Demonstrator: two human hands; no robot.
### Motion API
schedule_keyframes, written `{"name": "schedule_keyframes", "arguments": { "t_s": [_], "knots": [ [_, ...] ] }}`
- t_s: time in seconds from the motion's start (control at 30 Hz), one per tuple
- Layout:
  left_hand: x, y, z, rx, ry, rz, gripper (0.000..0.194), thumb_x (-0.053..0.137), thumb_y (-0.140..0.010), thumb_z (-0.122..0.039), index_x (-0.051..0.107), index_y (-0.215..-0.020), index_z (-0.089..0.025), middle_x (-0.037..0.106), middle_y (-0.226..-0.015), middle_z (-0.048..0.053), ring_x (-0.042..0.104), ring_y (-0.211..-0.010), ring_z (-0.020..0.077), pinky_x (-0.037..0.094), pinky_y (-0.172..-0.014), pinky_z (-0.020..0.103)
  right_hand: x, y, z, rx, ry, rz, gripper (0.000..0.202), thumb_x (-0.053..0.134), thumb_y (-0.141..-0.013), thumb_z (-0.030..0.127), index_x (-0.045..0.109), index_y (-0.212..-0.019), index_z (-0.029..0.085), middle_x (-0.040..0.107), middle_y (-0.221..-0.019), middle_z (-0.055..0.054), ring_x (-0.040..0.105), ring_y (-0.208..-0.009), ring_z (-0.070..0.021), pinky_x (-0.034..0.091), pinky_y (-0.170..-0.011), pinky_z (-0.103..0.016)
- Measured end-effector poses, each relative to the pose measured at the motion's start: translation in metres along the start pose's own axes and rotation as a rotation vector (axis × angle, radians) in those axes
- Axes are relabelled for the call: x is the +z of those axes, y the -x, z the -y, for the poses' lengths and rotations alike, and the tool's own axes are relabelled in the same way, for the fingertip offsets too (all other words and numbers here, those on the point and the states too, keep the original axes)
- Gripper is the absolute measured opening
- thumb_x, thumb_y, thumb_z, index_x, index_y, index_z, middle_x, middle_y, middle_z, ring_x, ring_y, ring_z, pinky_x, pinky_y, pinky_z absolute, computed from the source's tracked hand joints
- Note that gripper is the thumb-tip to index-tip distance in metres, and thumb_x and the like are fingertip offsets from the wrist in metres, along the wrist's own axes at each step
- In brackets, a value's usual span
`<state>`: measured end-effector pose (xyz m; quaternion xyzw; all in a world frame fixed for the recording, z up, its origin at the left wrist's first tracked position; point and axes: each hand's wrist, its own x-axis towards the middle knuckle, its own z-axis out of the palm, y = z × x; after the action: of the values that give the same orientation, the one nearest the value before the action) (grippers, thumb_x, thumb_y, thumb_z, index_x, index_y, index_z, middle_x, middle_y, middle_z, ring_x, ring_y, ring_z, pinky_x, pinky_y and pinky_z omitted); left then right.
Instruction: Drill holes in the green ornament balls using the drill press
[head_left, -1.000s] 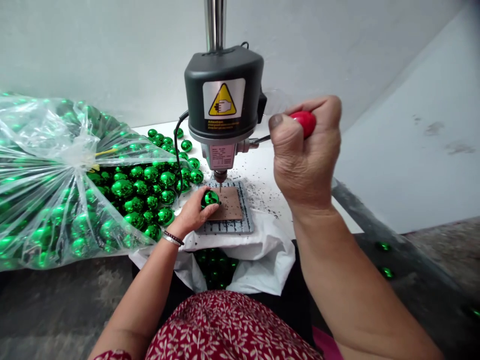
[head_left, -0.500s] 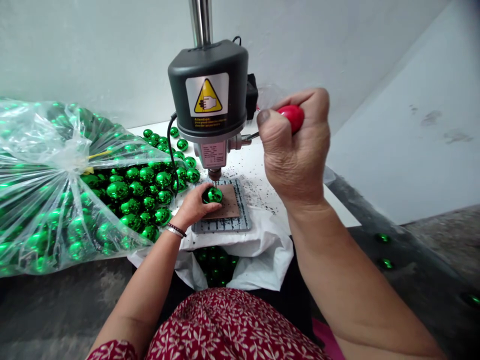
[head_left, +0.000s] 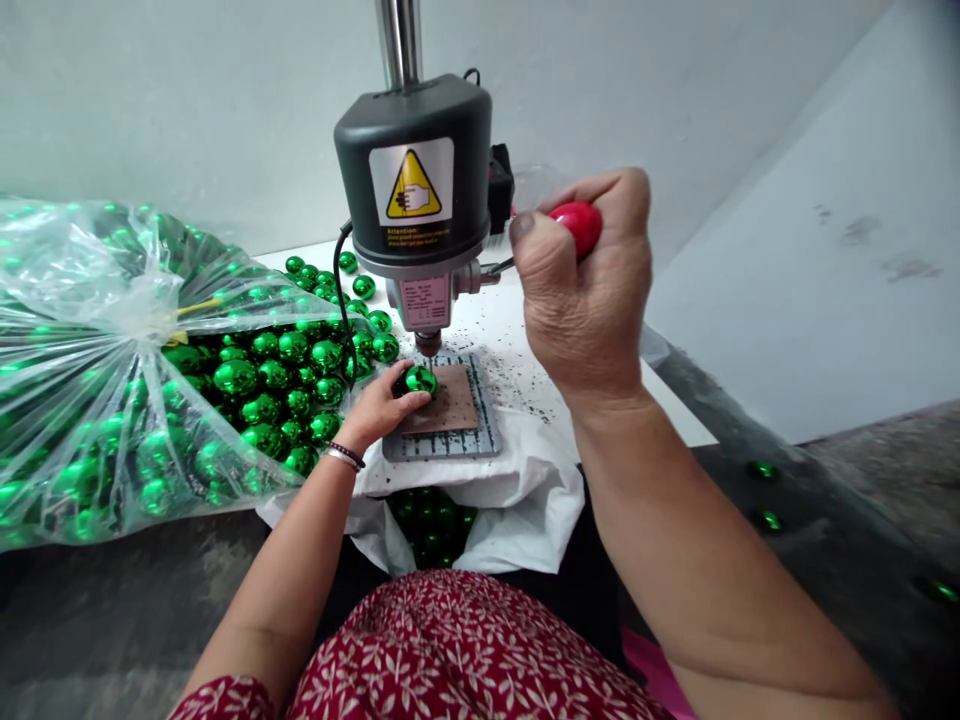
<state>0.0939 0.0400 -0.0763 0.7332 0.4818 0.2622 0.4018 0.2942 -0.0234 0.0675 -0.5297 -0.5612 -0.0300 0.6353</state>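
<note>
Between the thumb and fingers of my left hand (head_left: 379, 402) is a shiny green bauble (head_left: 421, 381), at the left part of a brown board (head_left: 454, 405). The board lies on the slotted grey base plate (head_left: 487, 430) of a drill press (head_left: 416, 180). The thin drill bit (head_left: 431, 365) points down beside the bauble's right side; whether it touches is too small to tell. My right hand (head_left: 589, 290), raised at the press's right side, is wrapped round the red knob (head_left: 579, 229) of its feed lever.
A clear plastic bag (head_left: 150, 440) spills many green baubles (head_left: 262, 410) on the left. Dark shavings dot the white table (head_left: 517, 340). Below its front edge, white cloth-like sacking (head_left: 525, 520) surrounds more baubles (head_left: 427, 525). A few lie on the floor at right.
My left hand has shifted slightly left with the bauble, off from under the drill bit. The right hand stays on the lever knob, with little visible movement.
</note>
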Motion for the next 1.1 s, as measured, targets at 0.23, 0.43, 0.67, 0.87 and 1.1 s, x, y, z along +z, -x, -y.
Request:
{"name": "schedule_keyframes", "arguments": {
  "t_s": [0.23,0.43,0.67,0.87,1.1],
  "knots": [
    [-0.001,-0.011,0.006,-0.028,0.090,0.009,0.067,0.079,-0.071,-0.041,0.063,-0.133,-0.018,0.069,-0.131,0.011,0.063,-0.121,0.0274,0.045,-0.110,0.044,0.000,-0.002,0.004,0.010,0.027,0.005,0.022,0.050,-0.095,0.040,0.040,-0.091,0.021,0.048,-0.083,0.001,0.049,-0.077,-0.0057,0.049,-0.074,-0.021],
    [-0.001,-0.013,0.004,-0.014,0.029,0.017,0.064,0.082,-0.068,-0.034,0.067,-0.129,-0.021,0.072,-0.124,0.009,0.066,-0.112,0.0260,0.049,-0.105,0.043,-0.001,-0.007,0.013,0.065,0.008,-0.001,0.022,0.059,-0.089,0.026,0.038,-0.085,0.020,0.044,-0.078,0.005,0.040,-0.066,-0.0018,0.043,-0.068,-0.017],
    [0.006,-0.006,-0.018,0.097,-0.197,0.031,0.066,0.082,-0.065,-0.023,0.066,-0.129,-0.017,0.071,-0.124,0.009,0.065,-0.116,0.0274,0.048,-0.108,0.041,-0.001,-0.006,0.012,0.045,-0.011,0.000,0.022,0.057,-0.091,0.028,0.038,-0.087,0.019,0.042,-0.078,0.007,0.042,-0.067,0.0004,0.043,-0.069,-0.016],
    [0.015,-0.003,-0.015,0.111,-0.133,0.008,0.068,0.082,-0.066,-0.023,0.065,-0.131,-0.018,0.068,-0.133,0.010,0.062,-0.124,0.0283,0.044,-0.113,0.043,-0.001,-0.005,0.009,0.062,0.030,-0.019,0.021,0.055,-0.092,0.034,0.042,-0.089,0.018,0.043,-0.078,0.007,0.040,-0.065,0.0011,0.043,-0.068,-0.015],
    [0.019,-0.003,-0.010,0.086,-0.036,0.046,0.069,0.081,-0.068,-0.025,0.063,-0.134,-0.016,0.071,-0.128,0.009,0.065,-0.118,0.0276,0.048,-0.108,0.041,-0.009,-0.002,0.011,0.019,0.144,-0.039,0.017,0.057,-0.086,0.027,0.045,-0.079,0.018,0.042,-0.066,0.007,0.035,-0.061,-0.0016,0.037,-0.060,-0.017]
  ]
}}
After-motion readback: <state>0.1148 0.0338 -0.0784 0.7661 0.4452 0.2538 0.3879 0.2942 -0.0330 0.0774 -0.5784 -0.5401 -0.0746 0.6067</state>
